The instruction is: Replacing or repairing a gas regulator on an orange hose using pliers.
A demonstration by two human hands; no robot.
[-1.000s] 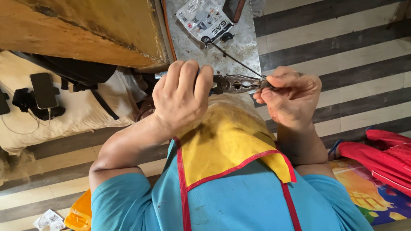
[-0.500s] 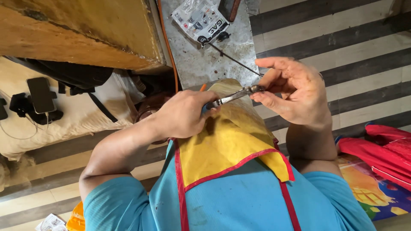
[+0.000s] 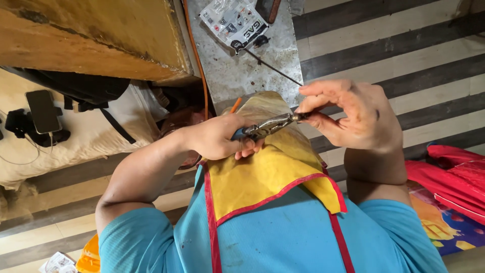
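A person's left hand (image 3: 217, 137) wraps its grip around the handles of a pair of pliers (image 3: 265, 127), held over a yellow cloth (image 3: 262, 172) draped on the lap. The right hand (image 3: 353, 116) pinches something too small to tell at the plier tip. Beyond lies a grey metal tabletop (image 3: 242, 71) with a printed packet (image 3: 233, 21).

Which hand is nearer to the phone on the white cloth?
Left. The left hand grips the pliers handles, closer to the phone. The right hand is at the pliers' tip, farther away.
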